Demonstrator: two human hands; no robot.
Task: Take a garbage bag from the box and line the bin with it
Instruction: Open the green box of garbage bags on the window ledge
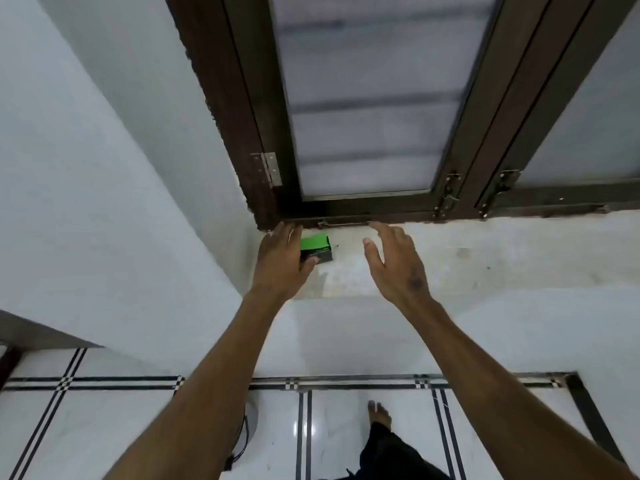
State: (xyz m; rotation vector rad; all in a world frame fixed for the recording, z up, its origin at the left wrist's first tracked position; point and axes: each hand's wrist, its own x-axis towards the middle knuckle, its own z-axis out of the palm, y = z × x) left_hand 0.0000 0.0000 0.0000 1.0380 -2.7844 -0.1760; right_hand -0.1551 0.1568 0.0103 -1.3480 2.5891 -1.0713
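Note:
A small green and black box [317, 247] of garbage bags lies on the white window sill [485, 258], near its left corner. My left hand [282, 263] is against the box's left side, thumb curled across its front lower edge and fingers stretched along the far side. My right hand [394, 261] hovers over the sill a little to the right of the box, fingers spread, holding nothing. No bin can be recognised for certain in the head view.
A dark brown window frame [263, 161] with frosted panes stands right behind the sill, with latches [450, 195] at its lower edge. A white wall [104, 202] closes in on the left. Below are white floor tiles with black stripes [304, 427] and my bare foot [379, 415].

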